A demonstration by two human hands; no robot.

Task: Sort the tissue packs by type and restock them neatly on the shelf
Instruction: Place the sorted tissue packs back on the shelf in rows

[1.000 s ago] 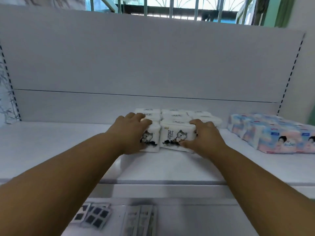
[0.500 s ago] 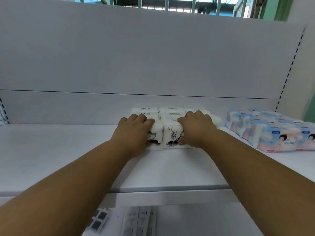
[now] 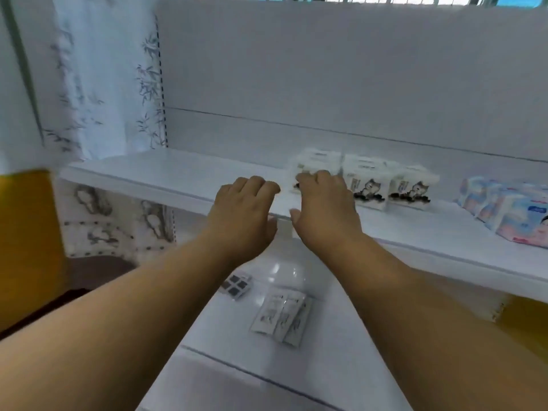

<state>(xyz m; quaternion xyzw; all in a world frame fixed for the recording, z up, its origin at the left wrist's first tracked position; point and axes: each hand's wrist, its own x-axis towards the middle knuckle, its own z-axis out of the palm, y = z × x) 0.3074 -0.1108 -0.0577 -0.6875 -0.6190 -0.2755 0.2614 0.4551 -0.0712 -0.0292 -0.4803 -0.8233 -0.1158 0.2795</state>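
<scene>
Both hands have come back off the white cat-print packs (image 3: 366,186), which now stand squared in a row on the shelf (image 3: 178,170); that type looks placed. The left hand (image 3: 243,213) hangs over the shelf's front edge, fingers loosely curled and empty, the packs off to its right. The right hand (image 3: 324,210), relaxed, seems to overlap the nearest pack, though blur hides any contact. The pink-and-blue packs (image 3: 510,209) lie farther right.
</scene>
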